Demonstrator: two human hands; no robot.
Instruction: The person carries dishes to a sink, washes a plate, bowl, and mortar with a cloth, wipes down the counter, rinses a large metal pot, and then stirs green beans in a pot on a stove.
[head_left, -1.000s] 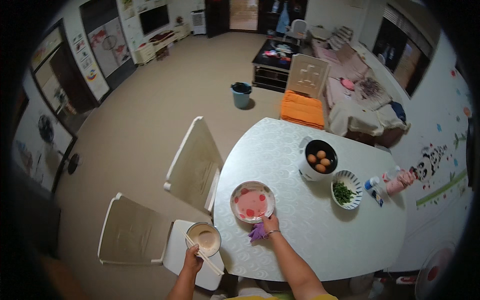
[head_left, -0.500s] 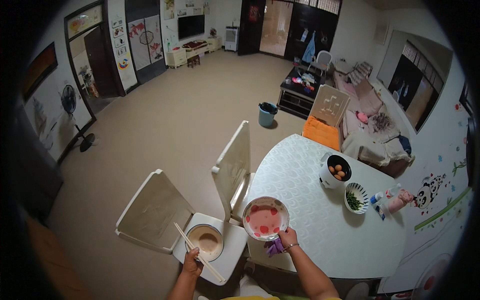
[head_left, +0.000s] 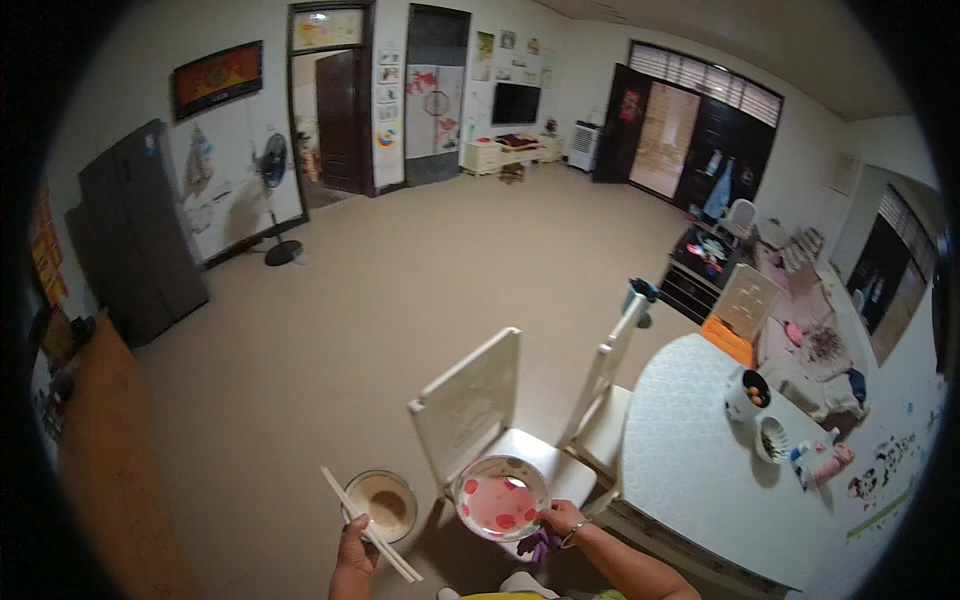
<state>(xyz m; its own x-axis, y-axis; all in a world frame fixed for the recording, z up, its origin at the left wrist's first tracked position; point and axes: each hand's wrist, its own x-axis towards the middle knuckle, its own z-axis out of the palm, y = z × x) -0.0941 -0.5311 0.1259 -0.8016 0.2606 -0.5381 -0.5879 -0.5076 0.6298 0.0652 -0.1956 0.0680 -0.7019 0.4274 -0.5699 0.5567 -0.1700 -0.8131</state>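
My left hand grips the near-left rim of a pale bowl with a dark edge and a brownish inside. A pair of light chopsticks lies slantwise across that rim under my thumb. My right hand pinches the right rim of a shallow round dish with red patches and a pinkish middle. Just below this dish, near my right fingers, shows a purple thing, perhaps cloth or a glove; whether I hold it I cannot tell. Both vessels are in the air, side by side.
White chairs stand ahead, beside a pale table on the right. On it are a white pot with eggs, a bowl of greens and small bottles. A wooden surface and a grey fridge are on the left.
My view has swung left, so table and chairs sit farther right. The bowl now appears over the floor instead of a chair seat. Both hands keep their holds.
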